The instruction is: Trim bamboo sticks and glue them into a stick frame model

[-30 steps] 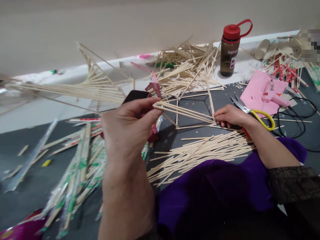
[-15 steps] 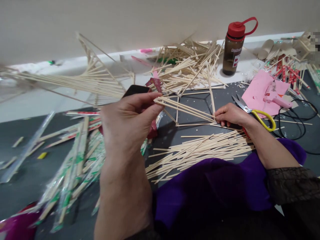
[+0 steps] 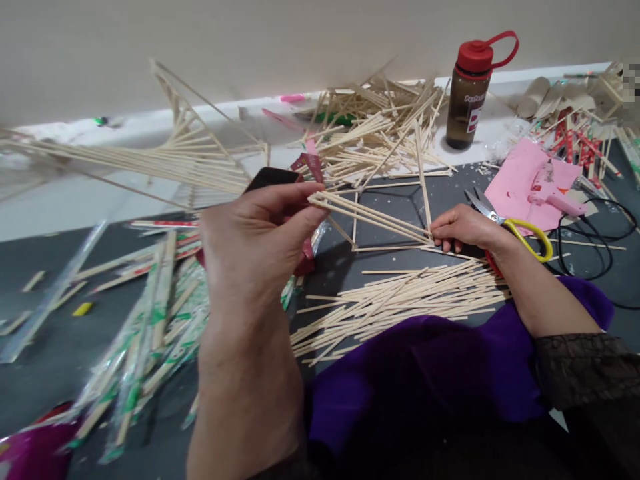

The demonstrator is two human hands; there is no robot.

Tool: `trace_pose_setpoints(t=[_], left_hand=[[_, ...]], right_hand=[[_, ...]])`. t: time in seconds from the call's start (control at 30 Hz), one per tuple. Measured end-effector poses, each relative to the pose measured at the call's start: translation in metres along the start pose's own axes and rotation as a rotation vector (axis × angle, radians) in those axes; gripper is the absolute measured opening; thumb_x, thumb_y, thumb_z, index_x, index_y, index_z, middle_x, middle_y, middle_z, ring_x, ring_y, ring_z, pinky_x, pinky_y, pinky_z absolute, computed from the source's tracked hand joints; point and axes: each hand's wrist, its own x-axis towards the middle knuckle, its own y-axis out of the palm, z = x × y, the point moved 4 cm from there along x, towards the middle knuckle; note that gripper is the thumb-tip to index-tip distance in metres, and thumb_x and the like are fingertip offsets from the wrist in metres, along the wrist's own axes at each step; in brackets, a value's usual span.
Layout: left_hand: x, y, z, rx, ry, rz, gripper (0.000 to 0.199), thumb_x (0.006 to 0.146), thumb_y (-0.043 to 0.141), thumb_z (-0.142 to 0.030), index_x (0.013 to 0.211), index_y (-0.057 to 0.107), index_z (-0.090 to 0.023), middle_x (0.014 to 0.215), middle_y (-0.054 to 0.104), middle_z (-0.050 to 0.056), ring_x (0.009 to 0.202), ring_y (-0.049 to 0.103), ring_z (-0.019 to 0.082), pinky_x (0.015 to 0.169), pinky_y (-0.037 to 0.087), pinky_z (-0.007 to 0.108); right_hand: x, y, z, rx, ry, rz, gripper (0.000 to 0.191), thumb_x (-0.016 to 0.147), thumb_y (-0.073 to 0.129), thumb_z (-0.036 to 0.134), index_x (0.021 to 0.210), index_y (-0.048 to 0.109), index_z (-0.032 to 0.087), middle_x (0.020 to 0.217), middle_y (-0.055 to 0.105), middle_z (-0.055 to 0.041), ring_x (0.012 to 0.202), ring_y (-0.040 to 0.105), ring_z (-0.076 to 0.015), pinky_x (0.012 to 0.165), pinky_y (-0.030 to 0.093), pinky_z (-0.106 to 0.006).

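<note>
One stick frame (image 3: 400, 227), held between both hands above and on the surface (image 3: 380, 261). Left hand (image 3: 250, 247): grip closed, thumb and fingers pinching the gathered stick ends. Right hand (image 3: 463, 228): fingers closed at the opposite corner. Long axis of the gathered sticks: from your left fingertips, slanting down rightward in view to your right fingertips, each hand nearest its own end. Loose sticks (image 3: 415, 293): on your side of the frame.

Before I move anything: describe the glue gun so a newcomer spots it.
Find the red-capped bottle by the wall. Nearer and rightward lies a pink sheet. The glue gun rests on it, also pink, but gun-shaped, unlike the yellow-handled scissors.
</note>
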Motion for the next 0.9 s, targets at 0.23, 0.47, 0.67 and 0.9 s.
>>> trace_pose_setpoints(t=[0.23,0.47,0.67,0.9], left_hand=[[0.0002,0.0,-0.0004,-0.033,0.001,-0.003,0.03,0.06,0.082,-0.03,0.089,0.083,-0.021,0.064,0.072,0.001,0.053,0.058,0.009,0.052,0.048,0.021],[-0.0001,-0.0007,-0.0005,-0.012,0.016,0.0,0.031,0.061,0.082,-0.03,0.091,0.083,-0.024,0.071,0.076,0.001,0.056,0.061,0.008,0.054,0.047,0.02],[-0.0006,-0.0004,-0.0024,-0.029,-0.001,-0.004,0.03,0.061,0.081,-0.028,0.091,0.083,-0.023,0.067,0.074,0.0,0.053,0.058,0.007,0.05,0.044,0.018],[-0.0009,-0.0008,-0.0035,-0.011,0.012,-0.01,0.028,0.063,0.08,-0.029,0.089,0.082,-0.021,0.069,0.074,0.0,0.053,0.058,0.008,0.047,0.046,0.019]], right_hand=[[0.0012,0.0004,-0.001,-0.014,-0.005,-0.012,0.016,0.081,0.063,0.012,0.068,0.071,0.015,0.056,0.063,0.0005,0.05,0.059,-0.0068,0.04,0.039,-0.015],[0.0014,0.0004,-0.0002,-0.023,-0.018,-0.015,0.011,0.079,0.064,0.011,0.07,0.071,0.015,0.057,0.063,0.001,0.051,0.06,-0.0067,0.039,0.038,-0.015],[0.0025,0.0001,-0.0012,-0.029,-0.018,-0.017,0.008,0.076,0.067,0.013,0.07,0.071,0.016,0.058,0.064,0.0019,0.05,0.06,-0.0062,0.039,0.037,-0.014],[0.0032,0.0006,-0.0016,-0.043,-0.008,-0.012,0.007,0.076,0.066,0.014,0.071,0.071,0.016,0.059,0.064,0.0017,0.051,0.059,-0.0066,0.041,0.038,-0.016]])
